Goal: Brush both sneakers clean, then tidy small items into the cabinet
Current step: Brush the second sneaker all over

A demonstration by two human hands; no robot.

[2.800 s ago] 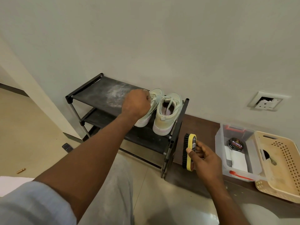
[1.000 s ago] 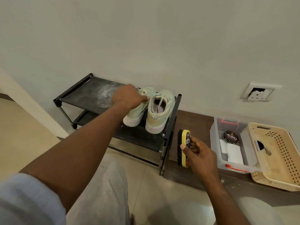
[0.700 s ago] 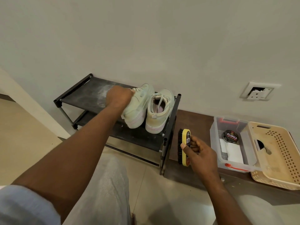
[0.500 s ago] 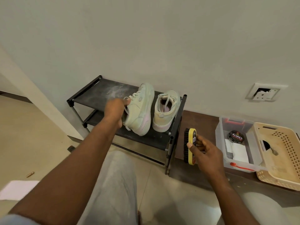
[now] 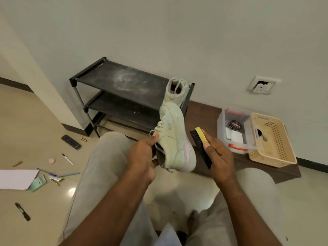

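My left hand (image 5: 143, 157) grips a pale green sneaker (image 5: 174, 137) by its opening, holding it up on its side in front of me over my knees. My right hand (image 5: 217, 157) holds a yellow-backed shoe brush (image 5: 201, 142) with black bristles, just right of the sneaker, bristles turned toward it with a small gap. The second pale green sneaker (image 5: 175, 89) stands on the top shelf of the black shoe rack (image 5: 120, 80) at its right end, partly behind the held one.
A clear box (image 5: 221, 125) with a polish tin (image 5: 235, 125) and a beige basket (image 5: 271, 139) sit on a dark low platform at right. Pens (image 5: 67, 159), a remote (image 5: 71, 142), a paper sheet (image 5: 16, 178) and small items lie on the floor at left.
My left hand lifted the left sneaker off the rack and brought it down toward my lap. My right hand moved the brush in beside it. My view tilted down, showing the floor items.
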